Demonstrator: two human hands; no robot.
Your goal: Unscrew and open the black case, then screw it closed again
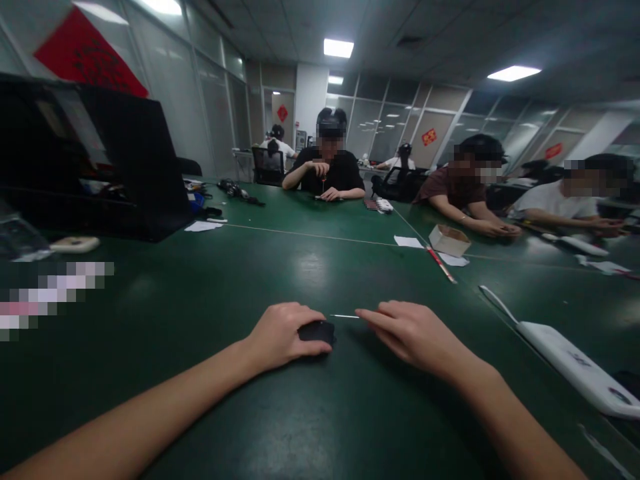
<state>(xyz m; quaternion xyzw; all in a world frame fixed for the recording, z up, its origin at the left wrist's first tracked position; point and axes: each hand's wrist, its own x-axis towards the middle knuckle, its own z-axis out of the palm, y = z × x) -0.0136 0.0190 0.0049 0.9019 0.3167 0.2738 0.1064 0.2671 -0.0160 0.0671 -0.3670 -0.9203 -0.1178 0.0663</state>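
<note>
A: Small black object (316, 331) flat on the green desk (310, 267), pinned under the left hand (283, 335). Compact, dark, probably hard-shelled and light; too shadowed to name.

B: And poking out to the right of that black object?

A: Thin silvery pin (344, 316), tip toward the black piece, far end pinched by the right hand (407, 331). Looks stiff but slender, so likely easy to bend and slippery to grip. Best held close to the end, as now, between thumb and forefinger.

B: State of the fingers?

A: Left fingers (300, 313) curled narrow, clamped over the black object's top and near side. Right fingers (373, 316) drawn together on the pin.

B: Best hold on the black piece?

A: By its sides, pressed down to stop sliding on the smooth desk.

B: Farther out from it?

A: Right of the black object, a long white device (575, 363). Beyond it and right, a small cardboard box (449, 239) and a red stick (441, 264). Far left, a black case (100, 167). Across the desk, other people seated, hands busy.
</note>
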